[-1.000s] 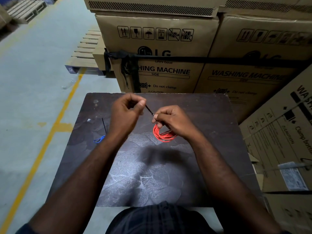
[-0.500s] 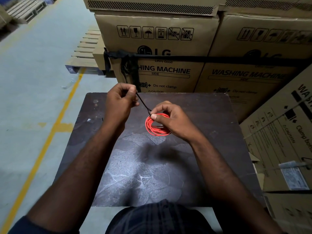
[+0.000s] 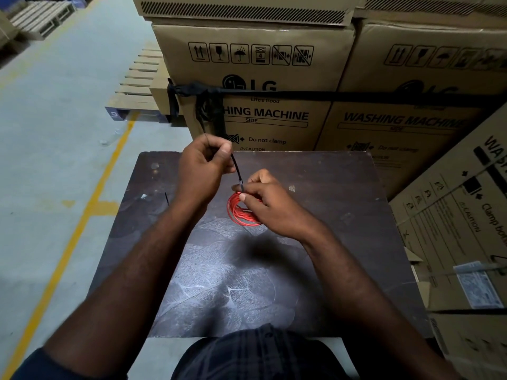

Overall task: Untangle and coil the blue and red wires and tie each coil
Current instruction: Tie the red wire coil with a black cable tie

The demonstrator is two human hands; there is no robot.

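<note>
- The red wire coil point(image 3: 241, 212) is held just above the middle of the dark table top point(image 3: 343, 215), gathered into several round loops.
- The coil's upper edge is pinched by the right hand point(image 3: 270, 202), with thumb and forefinger closed on the loops and the other fingers curled over the coil's right side.
- A thin black tie point(image 3: 236, 168) is seen running up and to the left from the pinch point, where its small head sits against the top of the coil.
- The free end of the tie is gripped by the left hand point(image 3: 203, 168), which is closed in a fist around it, raised above the far edge of the table; a short length of the tie sticks out above the fist.
- The tie is stretched straight between the two hands.
- A second thin black strip point(image 3: 166, 198) is seen lying on the table beside the left wrist; the blue wire cannot be made out.
- Behind the table, stacked cardboard boxes point(image 3: 263, 78) printed "WASHING MACHINE" are bound by a black strap point(image 3: 356, 96).
- To the left, a grey floor with a yellow line point(image 3: 90, 209) and wooden pallets point(image 3: 137, 89) is visible.
</note>
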